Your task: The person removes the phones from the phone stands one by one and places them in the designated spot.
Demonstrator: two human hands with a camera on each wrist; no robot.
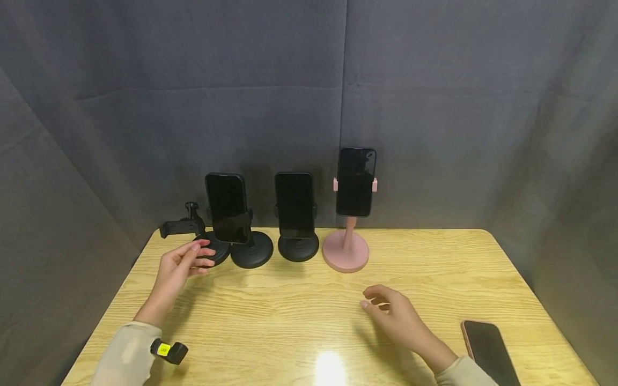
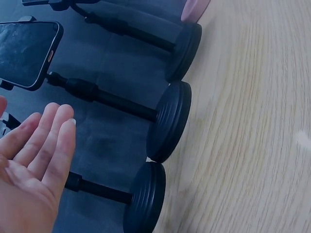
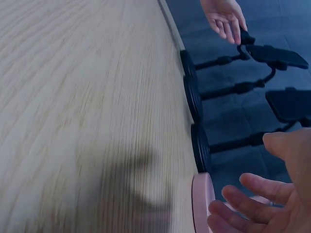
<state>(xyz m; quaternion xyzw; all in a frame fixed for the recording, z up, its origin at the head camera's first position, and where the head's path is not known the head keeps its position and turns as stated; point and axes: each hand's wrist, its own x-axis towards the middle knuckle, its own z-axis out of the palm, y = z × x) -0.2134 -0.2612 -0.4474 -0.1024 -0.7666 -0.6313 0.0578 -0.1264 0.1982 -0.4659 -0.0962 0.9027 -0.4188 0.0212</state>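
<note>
Phone-mounting looks one short — left hand (image 1: 179,264) slack and empty by the bare stand (image 1: 222,250), right hand (image 1: 399,320) likewise above the surface (image 1: 270,316) — so next, I'd guess, comes fetching the loose phone (image 1: 491,353) lying at right.

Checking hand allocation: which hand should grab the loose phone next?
Likely right: the right hand looks empty and is nearer the loose phone; the left hand is over by the phoneless stand.
</note>
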